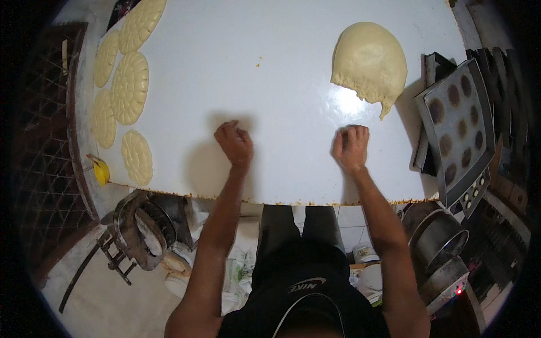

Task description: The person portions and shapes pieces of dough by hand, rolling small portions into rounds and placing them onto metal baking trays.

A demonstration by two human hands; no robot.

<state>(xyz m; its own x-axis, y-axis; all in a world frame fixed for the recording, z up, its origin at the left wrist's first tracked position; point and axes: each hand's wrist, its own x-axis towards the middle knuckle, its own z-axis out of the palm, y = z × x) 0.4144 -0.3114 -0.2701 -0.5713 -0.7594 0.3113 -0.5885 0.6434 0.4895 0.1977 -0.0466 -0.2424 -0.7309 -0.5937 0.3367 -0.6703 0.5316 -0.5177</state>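
My left hand [235,145] is over the near middle of the white table [282,101], its fingers curled in and a shadow on the tabletop beside it. Farther right, my right hand [351,147] is closed too, knuckles facing away from me. Whatever either hand may hold is hidden by the fingers. Beyond the right hand and apart from it lies a big smooth mound of pale dough [369,59], its near edge torn and ragged. Along the left side are several flattened dough rounds with pressed patterns, among them a large oval one [130,87] and a smaller one [137,156] nearest me.
Stained metal baking trays [457,121] lean at the table's right edge. A yellow tool [101,170] sits at the near left corner. Below the table's rusty front edge stand a metal machine [143,231] at left and a metal pot [445,239] at right.
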